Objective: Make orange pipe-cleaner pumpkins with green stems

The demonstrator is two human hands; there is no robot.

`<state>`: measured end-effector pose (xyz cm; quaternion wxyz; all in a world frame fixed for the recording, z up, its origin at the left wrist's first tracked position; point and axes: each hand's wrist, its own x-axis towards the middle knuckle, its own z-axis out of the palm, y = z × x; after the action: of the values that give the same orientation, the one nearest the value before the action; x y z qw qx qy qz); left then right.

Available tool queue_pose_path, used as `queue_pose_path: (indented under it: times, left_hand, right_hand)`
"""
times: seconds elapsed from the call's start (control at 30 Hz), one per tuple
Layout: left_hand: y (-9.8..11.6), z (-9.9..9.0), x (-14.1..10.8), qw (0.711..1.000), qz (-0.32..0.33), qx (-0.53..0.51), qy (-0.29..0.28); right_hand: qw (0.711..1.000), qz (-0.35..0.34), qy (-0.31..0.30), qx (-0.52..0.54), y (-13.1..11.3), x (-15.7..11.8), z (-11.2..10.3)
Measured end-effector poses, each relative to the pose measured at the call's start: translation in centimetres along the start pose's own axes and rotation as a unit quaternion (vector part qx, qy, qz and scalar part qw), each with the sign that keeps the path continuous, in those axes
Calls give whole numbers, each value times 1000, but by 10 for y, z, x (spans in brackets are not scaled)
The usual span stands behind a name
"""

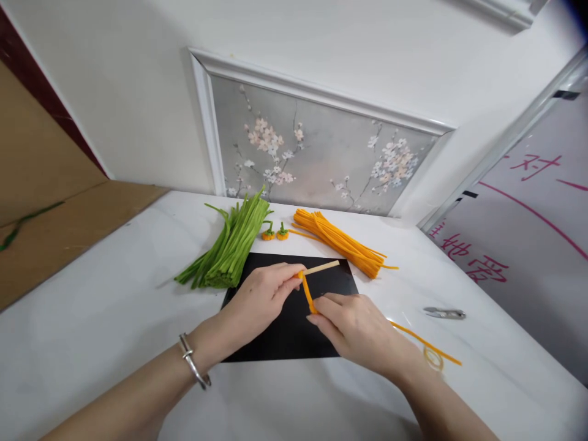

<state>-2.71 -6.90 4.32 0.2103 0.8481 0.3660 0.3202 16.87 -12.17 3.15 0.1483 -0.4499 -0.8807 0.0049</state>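
My left hand (261,297) is closed around a flat wooden stick (325,267), whose bare end sticks out to the right. At the left fingertips an orange pipe cleaner (308,294) is bent around the stick. My right hand (361,324) pinches the same pipe cleaner lower down and holds it taut. An orange length (425,343) emerges beyond the right wrist; whether it belongs to the held piece I cannot tell. Both hands are above a black mat (285,343).
A bundle of green pipe cleaners (234,245) lies back left, an orange bundle (340,241) back right. Between them stand two small orange pumpkins with green stems (282,233). Thread snips (444,313) and a roll of clear tape (433,359) lie right. A wall (321,165) closes the back.
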Motion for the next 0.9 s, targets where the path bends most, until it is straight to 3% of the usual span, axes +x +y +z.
queue_pose_path:
  times: [0.3,0.53,0.67,0.9]
  left_hand:
    - [-5,12,-7,966,88,241,-20]
    - [-5,17,-6,956,144,253,-46]
    - [-3,18,-7,958,175,224,-38]
    - [3,16,-8,963,183,195,-9]
  right_hand:
    - [987,-56,139,-52,-2,1,-15]
    - [979,-3,205,-18,14,3,-14]
    - [980,32,192,41,25,5,-13]
    - [979,63,115,154,47,9,-5]
